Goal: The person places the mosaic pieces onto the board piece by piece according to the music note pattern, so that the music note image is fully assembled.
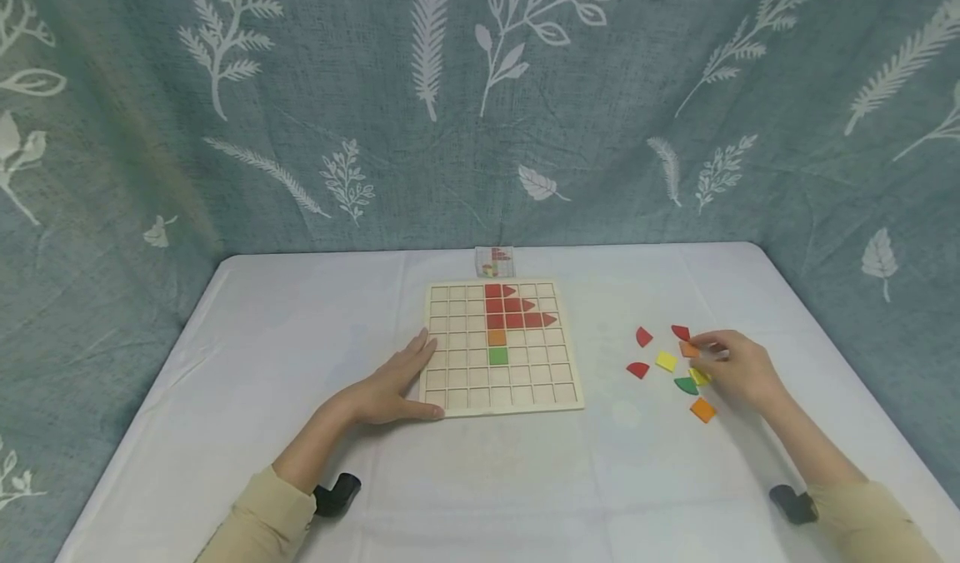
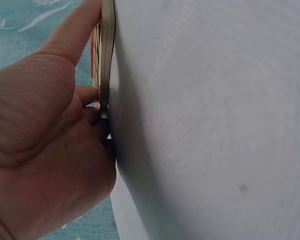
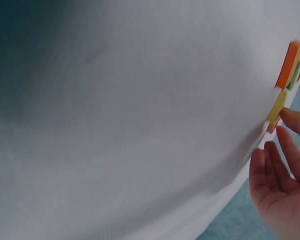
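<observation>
A pale wooden grid board (image 1: 456, 383) lies flat on the table, with red squares (image 1: 494, 305), red pointed pieces (image 1: 548, 320), one orange square (image 1: 497, 337) and one green square (image 1: 498, 356) in its cells. My left hand (image 1: 390, 388) rests against the board's left side, thumb at the near corner, fingers extended along the edge. At the right, my right hand (image 1: 738, 369) reaches down among loose pieces, its fingertips at an orange piece (image 1: 688, 350) and a yellow piece (image 1: 699, 377). Both pieces are partly hidden by the fingers; neither looks lifted.
Around the right hand lie red quarter-round pieces (image 1: 638, 370), a yellow square (image 1: 666, 361), a green quarter-round piece (image 1: 686, 386) and an orange square (image 1: 703, 411). Behind the board is a small pattern card (image 1: 494, 261). A leaf-printed curtain (image 1: 420, 171) surrounds the white-covered table (image 1: 322, 313).
</observation>
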Action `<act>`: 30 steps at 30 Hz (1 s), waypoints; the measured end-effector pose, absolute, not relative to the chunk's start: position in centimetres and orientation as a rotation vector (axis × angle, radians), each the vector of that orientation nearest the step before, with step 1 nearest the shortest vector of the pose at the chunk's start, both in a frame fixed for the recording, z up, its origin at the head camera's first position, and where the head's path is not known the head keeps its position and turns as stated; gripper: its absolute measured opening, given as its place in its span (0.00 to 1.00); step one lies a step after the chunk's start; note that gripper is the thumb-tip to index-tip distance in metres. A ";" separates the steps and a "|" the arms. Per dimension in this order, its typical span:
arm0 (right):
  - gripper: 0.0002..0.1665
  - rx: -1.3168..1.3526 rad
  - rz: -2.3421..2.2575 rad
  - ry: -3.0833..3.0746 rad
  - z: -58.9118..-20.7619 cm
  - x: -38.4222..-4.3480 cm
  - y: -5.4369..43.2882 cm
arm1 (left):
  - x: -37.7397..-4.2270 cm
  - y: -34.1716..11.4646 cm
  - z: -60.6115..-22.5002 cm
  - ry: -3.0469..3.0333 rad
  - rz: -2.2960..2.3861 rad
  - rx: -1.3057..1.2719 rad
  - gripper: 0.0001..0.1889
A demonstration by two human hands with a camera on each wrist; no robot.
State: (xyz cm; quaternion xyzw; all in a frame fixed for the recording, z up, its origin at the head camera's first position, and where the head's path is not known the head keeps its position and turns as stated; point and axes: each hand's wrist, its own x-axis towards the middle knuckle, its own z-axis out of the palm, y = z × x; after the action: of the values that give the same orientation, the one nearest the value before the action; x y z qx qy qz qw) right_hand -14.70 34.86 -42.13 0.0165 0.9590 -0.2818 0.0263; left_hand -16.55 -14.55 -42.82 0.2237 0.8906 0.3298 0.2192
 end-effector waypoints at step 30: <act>0.26 0.007 -0.877 2.898 -41.6 -16.9 36.8 | -17.3 -13.3 -42.9 2.486 0.902 0.549 0.56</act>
State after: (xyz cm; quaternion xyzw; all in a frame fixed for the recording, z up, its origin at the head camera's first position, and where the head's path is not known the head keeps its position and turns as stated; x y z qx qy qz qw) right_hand -16.94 36.77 -41.64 0.0023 0.9556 -0.2890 0.0568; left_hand -17.31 -13.26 -42.90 0.1982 0.8982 0.3260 0.2184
